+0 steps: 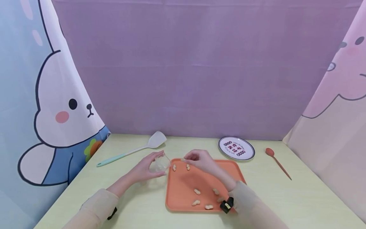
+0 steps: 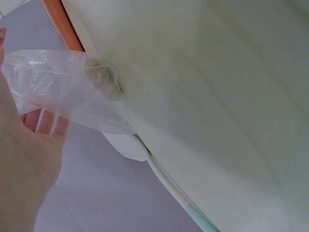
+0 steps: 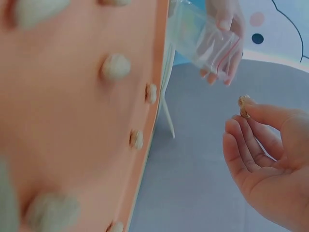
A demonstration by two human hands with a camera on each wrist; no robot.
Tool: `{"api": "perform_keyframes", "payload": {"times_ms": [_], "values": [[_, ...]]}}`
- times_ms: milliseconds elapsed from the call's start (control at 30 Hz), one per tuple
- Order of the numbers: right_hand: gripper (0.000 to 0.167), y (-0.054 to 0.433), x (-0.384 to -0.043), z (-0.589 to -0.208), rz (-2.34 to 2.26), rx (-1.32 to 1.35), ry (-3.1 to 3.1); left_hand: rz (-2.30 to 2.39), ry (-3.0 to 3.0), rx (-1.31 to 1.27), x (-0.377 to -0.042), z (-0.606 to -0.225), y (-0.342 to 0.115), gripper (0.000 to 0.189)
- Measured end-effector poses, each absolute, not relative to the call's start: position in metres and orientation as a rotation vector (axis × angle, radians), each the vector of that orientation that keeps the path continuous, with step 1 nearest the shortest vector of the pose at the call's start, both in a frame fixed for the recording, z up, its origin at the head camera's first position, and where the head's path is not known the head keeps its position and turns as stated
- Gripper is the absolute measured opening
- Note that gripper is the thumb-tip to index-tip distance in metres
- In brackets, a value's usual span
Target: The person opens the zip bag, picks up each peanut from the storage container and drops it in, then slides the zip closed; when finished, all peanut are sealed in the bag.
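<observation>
My left hand [image 1: 144, 168] holds a clear zip bag [image 1: 162, 163] just left of the orange tray [image 1: 183, 181], its thumb and fingers spread around the mouth. In the left wrist view, a peanut [image 2: 102, 79] lies in the bottom of the bag. Between thumb and fingertips, my right hand [image 1: 202, 160] pinches another peanut [image 3: 244, 106], raised over the tray's far side and a short way right of the bag. The bag's red-lined mouth faces this peanut in the right wrist view. Several unshelled peanuts [image 1: 197, 191] lie scattered on the tray, some partly behind the right forearm.
A spatula [image 1: 156, 140] with a pale green handle lies at the back left. Behind the tray to the right sits a white plate [image 1: 236, 148] with a dark rim and red lettering. Farther right is a red-brown spoon [image 1: 269, 152]. A purple cloth [image 1: 183, 70] hangs behind the table.
</observation>
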State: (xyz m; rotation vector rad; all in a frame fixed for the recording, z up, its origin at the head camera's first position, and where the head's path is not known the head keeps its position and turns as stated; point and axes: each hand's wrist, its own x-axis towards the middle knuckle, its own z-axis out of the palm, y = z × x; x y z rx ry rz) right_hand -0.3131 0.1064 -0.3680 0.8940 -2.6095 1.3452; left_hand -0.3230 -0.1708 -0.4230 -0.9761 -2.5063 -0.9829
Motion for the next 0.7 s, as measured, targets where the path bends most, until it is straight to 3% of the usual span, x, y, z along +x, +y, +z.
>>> {"api": "perform_keyframes", "payload": {"times_ms": [700], "values": [[0.015,0.050,-0.320,-0.374,1.364,0.978,-2.611,-1.018,-2.498,-0.978,-0.323,-0.421,-0.171,0.080]]}}
